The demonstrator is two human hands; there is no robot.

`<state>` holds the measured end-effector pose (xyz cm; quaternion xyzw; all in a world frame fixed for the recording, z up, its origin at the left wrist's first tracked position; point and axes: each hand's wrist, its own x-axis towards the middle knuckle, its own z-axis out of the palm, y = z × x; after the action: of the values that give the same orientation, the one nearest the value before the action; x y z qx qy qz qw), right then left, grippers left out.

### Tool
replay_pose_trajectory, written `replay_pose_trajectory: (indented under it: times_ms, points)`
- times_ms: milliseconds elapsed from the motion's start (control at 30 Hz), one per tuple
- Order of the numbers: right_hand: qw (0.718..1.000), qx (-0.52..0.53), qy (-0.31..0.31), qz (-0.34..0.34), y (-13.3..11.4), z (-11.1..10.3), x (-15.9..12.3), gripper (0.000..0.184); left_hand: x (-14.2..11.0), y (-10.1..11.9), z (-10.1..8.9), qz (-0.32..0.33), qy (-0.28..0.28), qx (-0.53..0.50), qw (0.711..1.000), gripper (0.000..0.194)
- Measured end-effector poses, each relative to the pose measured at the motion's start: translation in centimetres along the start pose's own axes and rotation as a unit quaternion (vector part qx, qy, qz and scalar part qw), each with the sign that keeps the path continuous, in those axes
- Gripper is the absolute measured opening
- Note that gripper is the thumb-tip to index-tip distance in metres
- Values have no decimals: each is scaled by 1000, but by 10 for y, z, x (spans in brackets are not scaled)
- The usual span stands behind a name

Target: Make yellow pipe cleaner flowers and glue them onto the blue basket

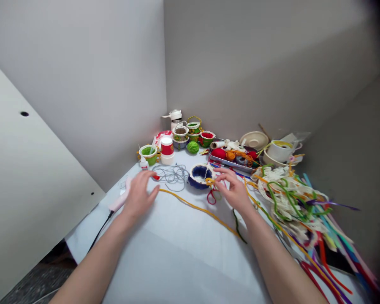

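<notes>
My left hand (pixel 142 193) is held over the left of the table with thumb and fingers apart and nothing between them. It is beside one end of a yellow cord (pixel 196 207) and near a pink glue gun (pixel 122 197). My right hand (pixel 234 192) has its fingertips at a small looped piece of yellow cord (pixel 210 181), which it seems to pinch by the front rim of a bowl. This dark blue bowl (pixel 196 182) has a white braided rim. Red-handled scissors (pixel 213 196) lie partly hidden by the right hand. A dark green cord (pixel 237 226) is near the right wrist.
Tangled grey cord (pixel 172 174), a white glue bottle (pixel 144 164), a red-and-white jar (pixel 167 147) and several decorated small baskets (pixel 180 134) stand behind. A tray (pixel 234 162) of yarn balls, a white cup (pixel 278 151) and a heap of trims (pixel 285 190) crowd the right. Walls close the corner.
</notes>
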<state>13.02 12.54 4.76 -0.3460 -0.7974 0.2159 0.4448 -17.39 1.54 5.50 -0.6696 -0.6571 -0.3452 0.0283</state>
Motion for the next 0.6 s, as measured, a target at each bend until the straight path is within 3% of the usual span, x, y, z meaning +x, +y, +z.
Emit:
replay_pose_trajectory:
  times_ms: [100, 200, 333, 467, 600]
  points:
    - [997, 33, -17, 61, 5, -14, 3, 10, -29, -34, -24, -137, 28, 109, 984, 33]
    - [992, 5, -109, 64, 8, -27, 7, 10, -48, -55, -31, -212, -57, 183, 958, 47]
    - [983, 23, -167, 78, 11, -36, 17, 7, -52, -65, -24, -252, -137, 205, 936, 57]
    - [976, 64, -189, 90, 16, -39, 31, 7, -44, -71, -17, -286, -138, 210, 925, 62]
    - [963, 23, -261, 61, 14, -39, 41, 5, -38, -75, -14, -292, -141, 211, 922, 59]
